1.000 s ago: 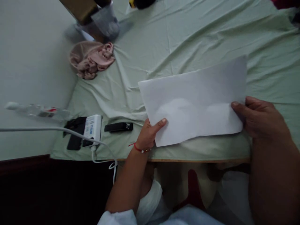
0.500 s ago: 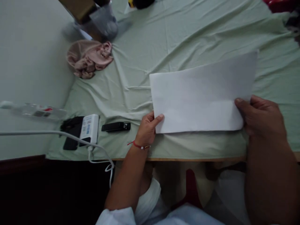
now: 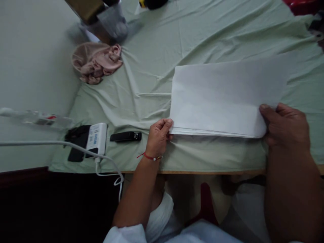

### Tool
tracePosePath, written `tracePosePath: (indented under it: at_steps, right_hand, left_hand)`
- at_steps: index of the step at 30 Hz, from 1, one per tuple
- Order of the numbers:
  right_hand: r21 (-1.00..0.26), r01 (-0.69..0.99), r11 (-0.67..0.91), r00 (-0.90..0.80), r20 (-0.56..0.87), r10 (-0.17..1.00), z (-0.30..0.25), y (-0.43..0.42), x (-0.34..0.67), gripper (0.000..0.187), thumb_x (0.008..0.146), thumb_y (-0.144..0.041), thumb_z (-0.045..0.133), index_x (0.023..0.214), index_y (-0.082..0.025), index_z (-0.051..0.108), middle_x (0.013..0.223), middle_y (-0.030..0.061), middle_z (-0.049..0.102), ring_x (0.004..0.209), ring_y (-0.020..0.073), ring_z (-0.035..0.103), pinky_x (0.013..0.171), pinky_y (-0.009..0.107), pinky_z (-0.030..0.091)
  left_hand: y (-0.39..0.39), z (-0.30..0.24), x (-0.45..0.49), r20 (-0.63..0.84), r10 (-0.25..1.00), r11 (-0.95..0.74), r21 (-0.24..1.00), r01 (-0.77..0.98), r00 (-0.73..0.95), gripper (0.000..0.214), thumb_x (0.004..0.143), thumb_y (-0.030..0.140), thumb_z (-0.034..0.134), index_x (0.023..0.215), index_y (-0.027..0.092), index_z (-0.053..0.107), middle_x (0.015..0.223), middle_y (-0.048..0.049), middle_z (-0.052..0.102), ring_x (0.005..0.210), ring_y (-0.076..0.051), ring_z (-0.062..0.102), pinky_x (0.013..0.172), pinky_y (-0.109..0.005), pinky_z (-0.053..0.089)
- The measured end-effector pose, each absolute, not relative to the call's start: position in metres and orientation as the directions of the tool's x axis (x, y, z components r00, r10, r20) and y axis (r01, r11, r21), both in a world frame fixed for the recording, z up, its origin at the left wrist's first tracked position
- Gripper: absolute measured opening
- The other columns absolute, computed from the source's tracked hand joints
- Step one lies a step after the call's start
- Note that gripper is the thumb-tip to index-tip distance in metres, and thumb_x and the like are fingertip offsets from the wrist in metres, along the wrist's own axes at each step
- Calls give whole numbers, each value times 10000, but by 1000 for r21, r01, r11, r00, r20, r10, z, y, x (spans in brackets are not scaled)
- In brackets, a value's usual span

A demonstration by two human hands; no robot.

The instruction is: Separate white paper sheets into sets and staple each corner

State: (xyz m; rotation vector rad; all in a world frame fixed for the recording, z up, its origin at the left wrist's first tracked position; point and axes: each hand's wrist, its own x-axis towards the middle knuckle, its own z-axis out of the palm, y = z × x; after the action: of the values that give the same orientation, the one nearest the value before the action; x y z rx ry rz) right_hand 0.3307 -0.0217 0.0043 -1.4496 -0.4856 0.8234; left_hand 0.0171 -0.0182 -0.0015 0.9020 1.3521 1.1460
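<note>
- Paper (image 3: 222,94), white: several sheets, layered edges showing along the near side; held by both hands over the near part of the cloth, long side running left to right. Whether its far edge touches the cloth, cannot tell.
- Left hand (image 3: 159,136): thumb and fingers pinched together on the near left corner of the paper, no gap between them but the sheets.
- Right hand (image 3: 288,126): thumb on top near the right end of the paper, fingers curled behind it, closed on the sheets; fingertips hidden.
- Bracelet (image 3: 153,158), red cord with small beads: around the left wrist.
- Cloth (image 3: 141,108), pale green, wrinkled: spread over the table.
- Stapler (image 3: 126,136), black: lying on the cloth, left of the left hand, apart from it.
- White block (image 3: 100,135), printed label: left of the stapler; cable (image 3: 111,158), white, plugged into its near end.
- Dark flat item (image 3: 76,153): just left of the white block.
- Bottle (image 3: 45,118), clear, white cap, red on label: on its side, far left, by the wall.
- Pink fabric (image 3: 98,64), crumpled: on the cloth, beyond the stapler.
- Clear bag (image 3: 115,25): behind the fabric.
- Red item (image 3: 303,6): far right corner, cut off by the edge of view.
</note>
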Motion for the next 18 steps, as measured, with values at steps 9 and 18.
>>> tracePosePath:
  at_steps: [9,18]
  right_hand:
    - [-978,-206,-31,662,-163,732,-1,-20,333,188,519,-210,853,695,-191,791,700,10,727,556,102,552,492,234,429]
    - [-981,-137,138,468,58,882,-5,-30,335,227,647,-297,936,857,-252,861,845,-8,805,662,91,642,649,239,535]
  left_hand:
    - [-17,-1,15,-243,964,229,965,-126,-111,497,620,544,964,671,190,618,560,62,536,447,-54,458,380,-180,308]
    - [-11,-1,10,-245,969,226,931,-288,-32,515,667,634,929,866,203,731,845,-45,756,966,-253,757,834,-338,617]
